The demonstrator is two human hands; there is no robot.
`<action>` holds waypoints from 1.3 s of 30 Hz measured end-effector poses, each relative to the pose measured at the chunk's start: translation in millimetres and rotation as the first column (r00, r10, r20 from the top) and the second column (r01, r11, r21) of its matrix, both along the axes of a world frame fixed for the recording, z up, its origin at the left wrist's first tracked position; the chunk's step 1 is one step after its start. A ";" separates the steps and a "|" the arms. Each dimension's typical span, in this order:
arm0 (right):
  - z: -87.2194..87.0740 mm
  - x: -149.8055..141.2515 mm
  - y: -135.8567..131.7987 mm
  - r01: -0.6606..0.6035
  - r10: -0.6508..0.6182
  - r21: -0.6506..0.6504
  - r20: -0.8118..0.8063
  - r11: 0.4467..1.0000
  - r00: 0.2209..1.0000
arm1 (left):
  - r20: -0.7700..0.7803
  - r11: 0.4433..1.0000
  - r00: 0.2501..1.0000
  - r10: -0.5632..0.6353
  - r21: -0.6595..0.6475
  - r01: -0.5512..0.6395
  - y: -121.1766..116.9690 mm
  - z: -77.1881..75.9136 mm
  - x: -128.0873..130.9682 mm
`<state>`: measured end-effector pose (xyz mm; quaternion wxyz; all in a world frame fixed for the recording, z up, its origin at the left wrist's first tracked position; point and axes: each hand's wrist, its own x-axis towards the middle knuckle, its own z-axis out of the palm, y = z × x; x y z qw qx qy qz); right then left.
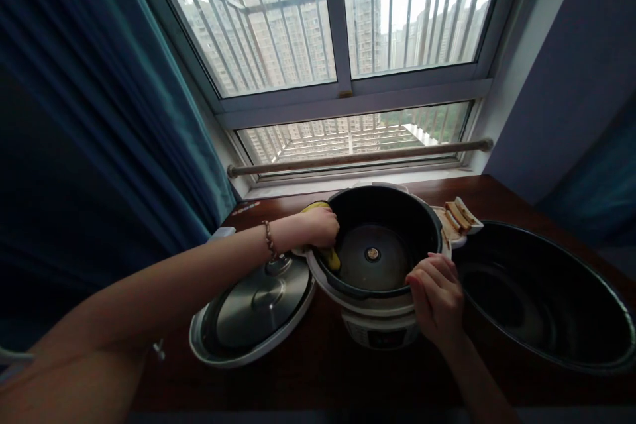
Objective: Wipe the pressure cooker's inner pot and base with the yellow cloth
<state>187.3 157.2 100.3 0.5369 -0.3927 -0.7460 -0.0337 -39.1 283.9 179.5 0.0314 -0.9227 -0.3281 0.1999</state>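
A white rice cooker (380, 305) stands uncovered on the dark wooden table, its black inside and round centre sensor showing. My left hand (322, 226) is closed around a yellow cloth (332, 260), pressing it against the cooker's left rim and inner wall. On the near right side, my right hand (438, 295) has its fingers curled over the rim. The cooker's lid (263, 301), with a shiny metal inner plate, lies to the left under my left forearm. To the right rests the large black inner pot (551, 351), tilted toward the camera in view.
The table (318, 371) meets a window with a metal rail (358, 159) along its sill. The cooker's opened hinge part (460, 215), stained brown, juts out at the right. A blue curtain (163, 112) hangs on the left. Small round objects (246, 207) lie at the back left.
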 end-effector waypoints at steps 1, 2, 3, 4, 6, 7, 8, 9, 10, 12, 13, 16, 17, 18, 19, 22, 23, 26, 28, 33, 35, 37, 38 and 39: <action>0.4 -0.2 -0.1 -0.004 0.004 0.001 -0.002 1.000 1.000 | 0.026 0.999 0.999 -0.029 0.016 0.029 9.4 -2.8 -0.4; 0.6 -0.4 -0.2 -0.009 0.009 0.003 -0.004 1.000 1.000 | 0.050 0.998 0.997 -0.055 0.027 0.054 18.9 -5.1 -0.3; 0.6 -0.4 -0.3 -0.012 0.012 0.006 -0.009 1.000 1.000 | 0.077 0.996 0.993 -0.088 0.035 0.086 28.2 -7.1 0.4; 0.6 -0.4 -0.4 -0.015 0.015 0.008 -0.015 1.000 1.000 | 0.108 0.991 0.985 -0.133 0.045 0.129 37.2 -8.7 1.9; 0.3 -0.3 -0.1 -0.015 0.015 0.004 -0.017 1.000 1.000 | 0.162 0.965 0.952 -0.261 0.084 0.250 53.0 -10.7 7.0; 0.3 -0.3 0.1 -0.014 0.014 0.004 -0.014 1.000 1.000 | 0.179 0.942 0.926 -0.333 0.112 0.317 59.5 -11.1 10.3; 0.4 -0.5 0.4 -0.012 0.012 0.004 -0.010 1.000 1.000 | 0.186 0.916 0.899 -0.396 0.145 0.374 64.9 -11.2 13.8; 0.7 -0.8 0.6 -0.010 0.010 0.004 -0.005 1.000 1.000 | 0.185 0.893 0.877 -0.443 0.176 0.414 69.0 -10.9 17.3; 1.3 -1.2 0.7 -0.009 0.009 0.003 0.001 1.000 1.000 | 0.177 0.879 0.866 -0.467 0.202 0.432 71.8 -10.3 20.6; 3.7 -2.1 -0.4 -0.002 0.002 -0.013 0.016 1.000 1.000 | 0.170 0.869 0.863 -0.476 0.244 0.431 73.7 -8.2 25.5; 5.8 -2.2 -1.6 0.007 -0.006 -0.035 0.028 0.999 1.000 | 0.173 0.871 0.868 -0.466 0.264 0.415 73.1 -6.9 26.7; 18.4 0.9 -6.8 0.019 -0.008 -0.172 0.066 0.985 0.998 | 0.221 0.893 0.895 -0.387 0.331 0.305 67.6 -3.2 24.0; 25.4 3.2 -7.7 0.012 0.003 -0.230 0.065 0.973 0.998 | 0.252 0.903 0.902 -0.351 0.348 0.254 65.2 -2.4 21.0; 34.0 5.9 -7.3 -0.001 0.017 -0.280 0.055 0.960 0.998 | 0.289 0.912 0.905 -0.311 0.360 0.198 62.9 -2.0 17.2; 44.4 8.5 -4.9 -0.015 0.031 -0.317 0.047 0.948 0.998 | 0.331 0.920 0.905 -0.268 0.367 0.138 60.4 -1.9 12.7; 83.0 10.0 19.3 -0.020 0.070 -0.357 0.128 0.934 0.989 | 0.439 0.931 0.890 -0.123 0.362 -0.049 51.9 -3.2 -1.8; 96.5 6.5 33.3 -0.013 0.096 -0.367 0.210 0.930 0.973 | 0.465 0.928 0.883 -0.064 0.354 -0.118 48.1 -3.9 -6.1; 126.0 -18.0 85.1 -0.009 0.173 -0.321 0.486 0.947 0.856 | 0.548 0.880 0.827 0.127 0.323 -0.348 31.6 -4.1 -14.2; 129.1 -40.0 118.5 -0.067 0.202 -0.221 0.668 0.973 0.717 | 0.638 0.831 0.751 0.171 0.317 -0.458 15.1 -2.7 -16.0; 87.5 -68.6 169.3 -0.397 0.265 -0.170 0.944 0.902 0.198 | 0.823 0.916 0.560 0.096 0.147 -0.373 -47.2 -1.9 -13.2; 70.4 -64.7 182.0 -0.486 0.271 -0.204 0.960 0.850 0.072 | 0.830 0.957 0.544 0.125 0.044 -0.287 -77.3 -6.0 -9.0; 61.2 -56.0 194.6 -0.529 0.284 -0.232 0.959 0.816 0.019 | 0.855 0.967 0.501 0.133 -0.002 -0.253 -105.8 -13.6 -2.1; 59.3 -51.0 200.8 -0.530 0.298 -0.251 0.954 0.810 0.004 | 0.871 0.972 0.476 0.120 -0.005 -0.236 -118.2 -18.5 2.2; 58.4 -46.0 206.6 -0.516 0.314 -0.274 0.950 0.812 -0.011 | 0.878 0.978 0.471 0.085 0.016 -0.207 -128.6 -23.9 6.7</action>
